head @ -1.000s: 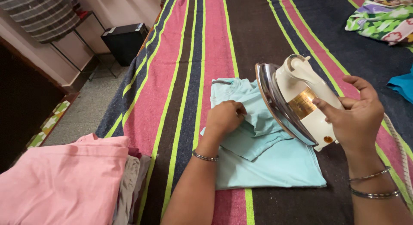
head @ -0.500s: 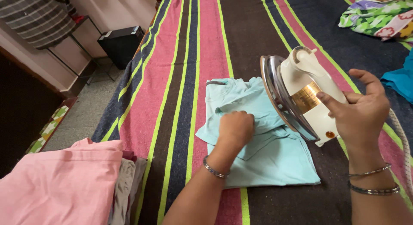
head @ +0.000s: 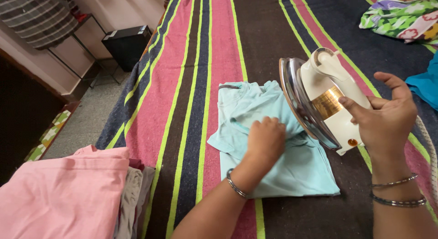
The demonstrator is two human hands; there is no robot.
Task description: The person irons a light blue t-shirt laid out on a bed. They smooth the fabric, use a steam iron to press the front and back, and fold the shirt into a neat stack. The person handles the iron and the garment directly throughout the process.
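Left hand (head: 267,141) lies knuckles-up on a folded pale turquoise garment (head: 273,147), fingers curled and pressing a fold; whether cloth is pinched underneath cannot be told — the fingertips are hidden. Right hand (head: 388,120) is wrapped around the handle of a cream-coloured electric iron (head: 324,104), which is tilted up on its edge with the metal soleplate facing the left hand; its lower edge touches the garment. The handle is mostly covered by the palm. The garment lies on a striped bed cover (head: 196,74), between and below both hands. Left of the left forearm — a pink folded cloth (head: 64,193), cut off by the frame. Beyond the right hand, a floral printed cloth (head: 401,15), partly out of view.
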